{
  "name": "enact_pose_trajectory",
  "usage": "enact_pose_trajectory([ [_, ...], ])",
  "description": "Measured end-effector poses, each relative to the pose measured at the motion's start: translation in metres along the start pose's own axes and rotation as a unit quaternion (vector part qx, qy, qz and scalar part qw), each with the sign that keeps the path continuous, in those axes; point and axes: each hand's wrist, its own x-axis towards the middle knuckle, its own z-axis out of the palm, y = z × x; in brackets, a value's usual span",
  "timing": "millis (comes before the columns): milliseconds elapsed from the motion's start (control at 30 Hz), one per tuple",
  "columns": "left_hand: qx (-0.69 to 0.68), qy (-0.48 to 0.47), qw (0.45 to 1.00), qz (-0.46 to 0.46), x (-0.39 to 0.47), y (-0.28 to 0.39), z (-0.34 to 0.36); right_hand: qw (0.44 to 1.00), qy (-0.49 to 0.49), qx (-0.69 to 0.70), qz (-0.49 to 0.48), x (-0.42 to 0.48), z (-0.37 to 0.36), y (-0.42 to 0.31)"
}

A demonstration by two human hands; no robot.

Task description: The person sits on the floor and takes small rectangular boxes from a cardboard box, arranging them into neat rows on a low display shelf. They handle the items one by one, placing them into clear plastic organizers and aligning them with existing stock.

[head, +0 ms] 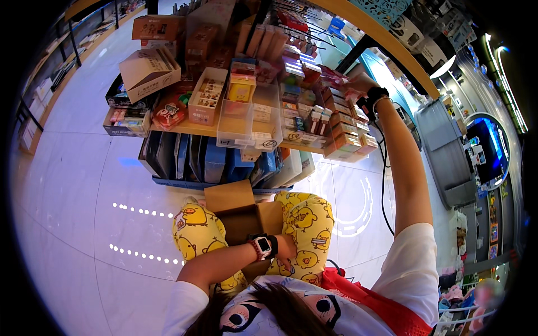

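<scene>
My right hand [359,86] reaches to the right end of a packed shelf, beside stacked small boxes [342,126] and some pink and red packets; its fingers are dim, and whether they grip a packet is unclear. My left hand [286,252] rests against my yellow patterned trouser leg [307,218], with a watch at the wrist. Between my knees stands an opened cardboard box [229,197], its flaps up and its inside dark. On the shelf, clear plastic bins [235,126] stand near a yellow box [241,89] and an open carton of small boxes [209,94].
Folders [216,159] stand upright in a blue tray below the shelf. A tilted cardboard carton [149,73] lies on the left. A black cable [384,189] hangs at the right, near a grey plastic bin [445,147]. Metal hooks stick out behind the shelf.
</scene>
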Motion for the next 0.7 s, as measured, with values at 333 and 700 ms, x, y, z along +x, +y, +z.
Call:
enact_pose_trajectory([
  [333,0.008,0.013,1.0,0.0,-0.002,-0.002,0.004,0.999,0.03,-0.028,-0.015,-0.015,-0.007,-0.018],
  [700,0.016,0.021,1.0,-0.002,-0.004,0.0,0.001,0.928,0.263,0.256,-0.064,-0.048,-0.028,-0.032],
])
